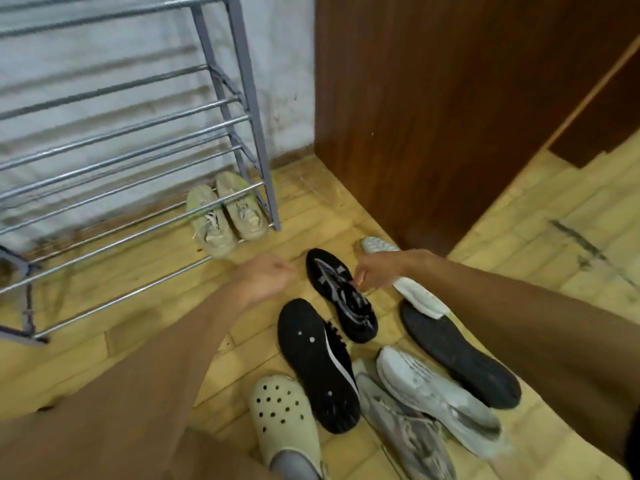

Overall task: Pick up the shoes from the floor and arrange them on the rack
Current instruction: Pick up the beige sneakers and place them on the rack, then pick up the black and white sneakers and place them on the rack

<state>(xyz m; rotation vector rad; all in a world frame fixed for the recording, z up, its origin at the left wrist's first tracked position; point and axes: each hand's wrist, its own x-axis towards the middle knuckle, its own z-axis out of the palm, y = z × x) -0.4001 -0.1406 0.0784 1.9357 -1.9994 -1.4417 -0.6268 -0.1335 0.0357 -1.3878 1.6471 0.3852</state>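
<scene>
Rack (pixel 131 140) at left against wall, one pair of shoes (pixel 227 216) on its lowest rung — right end, cabinet (pixel 433 98) to the right, loose shoes (pixel 346 327) on floor (pixel 86 348) before both.

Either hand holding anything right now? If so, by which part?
Left hand: nothing, loosely closed. Right hand: fingers at the laces of the upright black sneaker; grip cannot be told.

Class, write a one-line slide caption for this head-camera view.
Two bare hands, left and right, reach toward a black sneaker on the floor; one pale pair already sits on the rack.
</scene>
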